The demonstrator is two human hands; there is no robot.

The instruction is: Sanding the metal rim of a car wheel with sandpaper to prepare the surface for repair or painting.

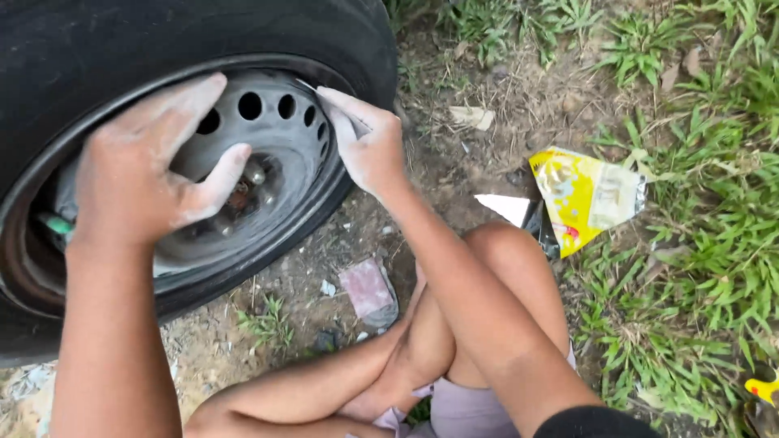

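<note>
We lose most of the tyre (97, 40) past the top and left edges — our left hand (146, 178) covers part of the rim (284, 154), and a yellow object (763, 389) is clipped at right.

bare dirt ground (487, 138) in daylight, patchy grass (714, 243) on the right, yellow wrapper (584, 195), pink scrap (367, 288), dry leaves scattered around

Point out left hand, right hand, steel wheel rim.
left hand (150, 174), head view, back of the hand.
right hand (369, 146), head view, back of the hand.
steel wheel rim (296, 154), head view, bare metal below the round holes.
</note>
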